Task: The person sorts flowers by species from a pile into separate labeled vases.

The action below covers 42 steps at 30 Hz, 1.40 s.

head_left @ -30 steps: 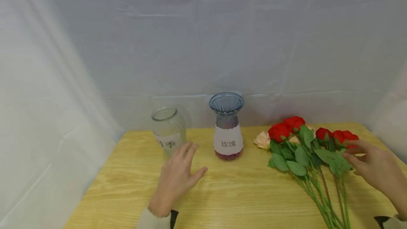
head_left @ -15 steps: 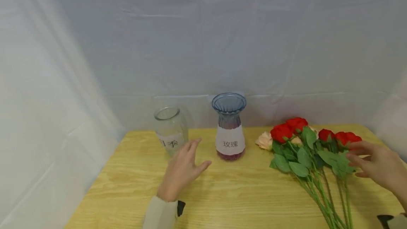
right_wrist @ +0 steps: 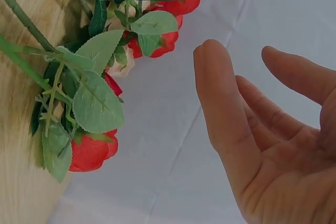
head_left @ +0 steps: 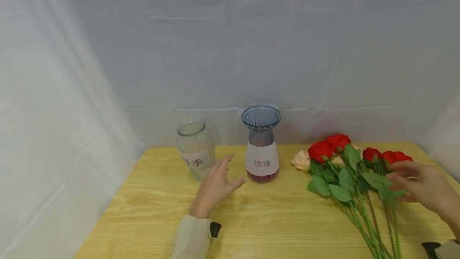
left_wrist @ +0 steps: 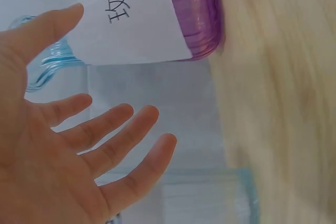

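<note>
Left grip (head_left: 215, 188) advanced, fingers (left_wrist: 140, 174) spread.

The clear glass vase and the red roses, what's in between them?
In the head view, the blue-and-purple glass vase stands between the clear glass vase and the red roses. The left hand is partly there too, in front.

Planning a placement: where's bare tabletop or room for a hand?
Biggest bare patch of table: front middle, between left sleeve and flower stems, blue vase behind. Another: left of clear vase, out to the table's left edge. Crowded: right side, with red blooms, leaves and right hand; between vases is tight, left hand in front.
</note>
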Each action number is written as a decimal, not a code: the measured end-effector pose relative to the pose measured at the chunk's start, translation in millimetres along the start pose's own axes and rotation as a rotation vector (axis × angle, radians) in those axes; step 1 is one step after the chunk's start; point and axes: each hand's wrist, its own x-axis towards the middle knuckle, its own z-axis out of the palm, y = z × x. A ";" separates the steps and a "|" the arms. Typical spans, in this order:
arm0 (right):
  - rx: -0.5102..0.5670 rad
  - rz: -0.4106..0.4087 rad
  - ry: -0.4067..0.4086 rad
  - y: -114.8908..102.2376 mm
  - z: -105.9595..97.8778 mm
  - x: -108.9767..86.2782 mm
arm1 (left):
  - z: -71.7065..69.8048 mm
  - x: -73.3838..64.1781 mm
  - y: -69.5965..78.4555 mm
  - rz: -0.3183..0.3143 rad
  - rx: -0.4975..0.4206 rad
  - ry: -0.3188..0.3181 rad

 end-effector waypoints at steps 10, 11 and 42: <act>0.073 0.067 -0.061 2.9 1.7 -2.6 | 21.8 12.5 -8.9 -0.129 -0.308 -0.094; 0.078 0.070 -0.065 3.4 2.1 -2.7 | 23.1 13.1 -9.2 -0.147 -0.329 -0.100; 0.235 0.160 -0.219 9.2 22.4 0.6 | 60.4 34.9 -6.8 -0.176 -0.546 -0.102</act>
